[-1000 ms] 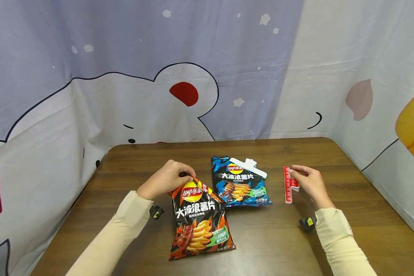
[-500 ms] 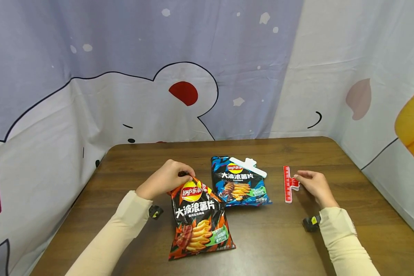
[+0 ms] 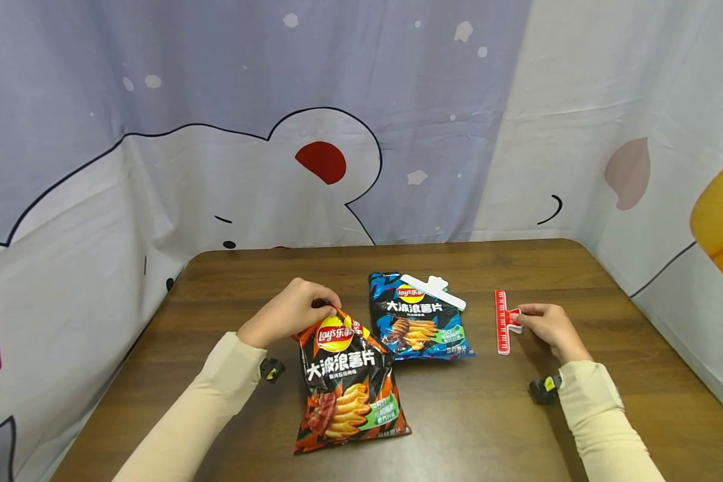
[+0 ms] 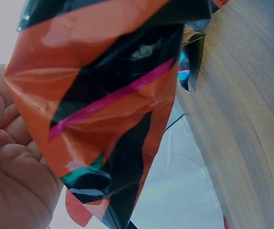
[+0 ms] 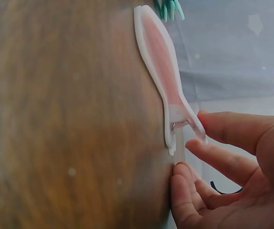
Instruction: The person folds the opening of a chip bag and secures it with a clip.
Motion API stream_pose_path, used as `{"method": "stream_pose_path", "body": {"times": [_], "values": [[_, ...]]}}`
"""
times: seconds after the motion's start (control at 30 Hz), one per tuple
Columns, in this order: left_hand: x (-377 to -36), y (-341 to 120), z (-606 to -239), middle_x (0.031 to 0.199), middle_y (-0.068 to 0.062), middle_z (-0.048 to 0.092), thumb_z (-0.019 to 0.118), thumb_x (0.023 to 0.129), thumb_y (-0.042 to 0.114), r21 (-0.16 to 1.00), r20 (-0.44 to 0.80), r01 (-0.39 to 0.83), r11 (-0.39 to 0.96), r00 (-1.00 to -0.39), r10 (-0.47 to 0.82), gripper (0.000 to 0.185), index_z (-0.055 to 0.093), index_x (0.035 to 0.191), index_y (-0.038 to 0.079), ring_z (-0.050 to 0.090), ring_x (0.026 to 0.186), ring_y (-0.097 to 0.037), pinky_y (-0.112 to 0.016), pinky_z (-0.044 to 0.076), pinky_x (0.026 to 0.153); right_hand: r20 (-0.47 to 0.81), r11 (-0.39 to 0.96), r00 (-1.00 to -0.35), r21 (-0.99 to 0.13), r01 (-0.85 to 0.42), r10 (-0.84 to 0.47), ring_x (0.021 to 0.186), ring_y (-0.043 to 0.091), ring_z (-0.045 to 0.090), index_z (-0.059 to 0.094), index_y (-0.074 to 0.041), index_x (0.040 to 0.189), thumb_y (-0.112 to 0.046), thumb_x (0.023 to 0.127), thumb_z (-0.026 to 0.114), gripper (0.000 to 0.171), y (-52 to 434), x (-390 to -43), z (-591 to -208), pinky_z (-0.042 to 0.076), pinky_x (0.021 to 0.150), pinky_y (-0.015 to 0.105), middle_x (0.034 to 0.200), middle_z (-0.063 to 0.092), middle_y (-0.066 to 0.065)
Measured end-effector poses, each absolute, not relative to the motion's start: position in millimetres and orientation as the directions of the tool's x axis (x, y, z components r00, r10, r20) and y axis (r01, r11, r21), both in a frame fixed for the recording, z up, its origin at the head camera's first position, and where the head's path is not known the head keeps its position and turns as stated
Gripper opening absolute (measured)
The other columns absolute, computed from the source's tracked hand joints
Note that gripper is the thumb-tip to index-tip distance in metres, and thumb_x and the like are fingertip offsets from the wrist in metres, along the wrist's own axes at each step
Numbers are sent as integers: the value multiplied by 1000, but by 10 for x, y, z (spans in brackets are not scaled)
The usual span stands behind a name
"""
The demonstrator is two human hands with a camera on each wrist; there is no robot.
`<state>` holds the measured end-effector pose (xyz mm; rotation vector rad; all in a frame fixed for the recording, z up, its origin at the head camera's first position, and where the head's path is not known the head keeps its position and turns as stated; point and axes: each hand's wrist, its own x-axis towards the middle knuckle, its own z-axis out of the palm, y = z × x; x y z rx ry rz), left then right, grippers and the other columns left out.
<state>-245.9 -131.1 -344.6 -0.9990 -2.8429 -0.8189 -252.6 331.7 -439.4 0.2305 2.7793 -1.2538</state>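
Red plastic bag clip (image 3: 503, 321) lies on the wooden table (image 3: 470, 415), right hand (image 3: 548, 327) pinching its handle; left hand (image 3: 289, 311) grips the orange-black crisp bag's (image 3: 346, 385) top, fingertips hidden.

Near chip bag (image 3: 347, 387): orange and black, yellow-red logo
Far chip bag (image 3: 418, 320): blue and black
Bag clip (image 3: 433, 292): white
Right clip (image 3: 503, 322): red, white ruler marks
Table (image 3: 470, 408): dark brown woodgrain

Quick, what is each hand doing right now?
Left hand: grips the top of the red chip bag.
Right hand: fingertips at the handle of the red clip; a firm pinch cannot be told.
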Motion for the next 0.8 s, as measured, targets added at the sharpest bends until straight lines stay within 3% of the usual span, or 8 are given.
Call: {"method": "stream_pose_path", "body": {"times": [0.1,0.3,0.43,0.8], "values": [[-2462,-1311,-3447,93,-1,72,66,90,11,471,183,590,656,-793,581,10,74,94,14,62,78,-9,-26,54,72,-140,645,-985,-744,175,105,88,13,52,56,14,123,-22,92,61,48,3313,-2522,-4389,43,71,22,108,65,20],[-2461,-1309,-3453,91,0,72,66,90,11,474,182,590,654,-792,583,10,74,93,15,61,77,-8,-25,53,71,-131,645,-986,-746,168,104,94,20,52,58,13,121,-23,92,61,47,3301,-2522,-4390,41,75,26,109,64,21],[-2461,-1302,-3454,92,0,72,66,90,11,473,183,592,652,-790,585,10,74,93,15,61,77,-8,-25,53,71,-134,635,-985,-754,171,106,90,15,52,58,14,121,-22,92,61,46,3301,-2521,-4390,41,73,23,106,65,19],[-2466,-1294,-3455,89,2,72,66,90,10,460,199,609,646,-780,593,11,74,91,16,61,77,-7,-25,52,72,-158,595,-983,-783,184,97,85,7,50,57,13,123,-21,92,61,46,3310,-2519,-4405,42,71,21,93,65,-1]]}}
